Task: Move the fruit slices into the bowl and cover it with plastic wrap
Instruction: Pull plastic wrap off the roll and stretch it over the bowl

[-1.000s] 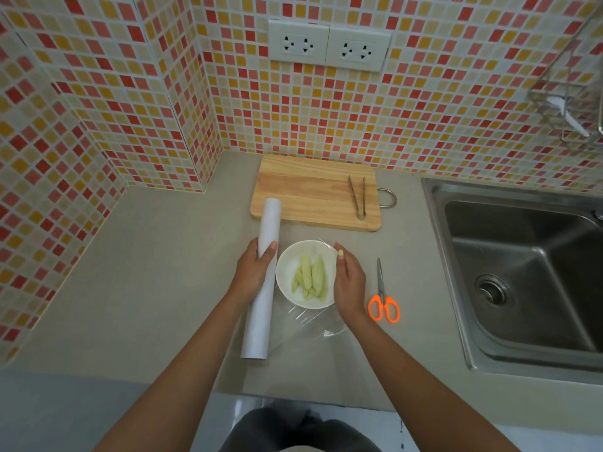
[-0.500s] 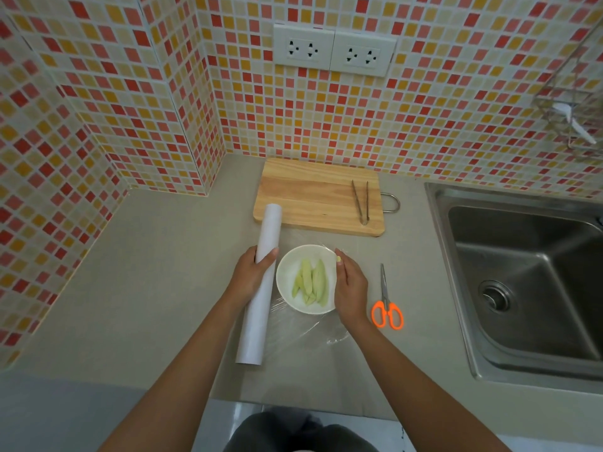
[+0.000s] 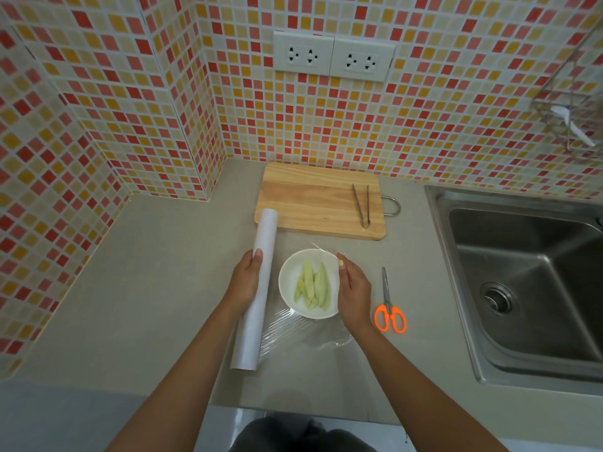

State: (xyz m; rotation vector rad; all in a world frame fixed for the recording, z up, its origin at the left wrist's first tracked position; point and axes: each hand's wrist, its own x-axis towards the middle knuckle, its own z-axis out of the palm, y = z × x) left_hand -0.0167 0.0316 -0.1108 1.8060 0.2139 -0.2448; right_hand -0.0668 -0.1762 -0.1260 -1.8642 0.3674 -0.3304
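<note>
The bowl [image 3: 308, 283] is hemmed in: roll [image 3: 256, 288] just left, scissors [image 3: 389, 305] near on the right, board [image 3: 319, 200] with tongs [image 3: 361, 205] behind. Wrinkled wrap [image 3: 300, 331] covers the table [image 3: 146, 288] in front. Left of the roll the table lies bare; the sink [image 3: 522, 282] bounds the right.

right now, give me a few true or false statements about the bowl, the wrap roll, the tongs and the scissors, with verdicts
1. The fruit slices lie in the white bowl. True.
2. The left hand grips the scissors. False: it holds the plastic wrap roll; the orange-handled scissors lie untouched on the counter, right of the right hand.
3. The tongs lie on the cutting board. True.
4. The bowl sits in the sink. False: it sits on the counter, left of the sink.
5. Clear wrap is unrolled beside the roll. True.
</note>
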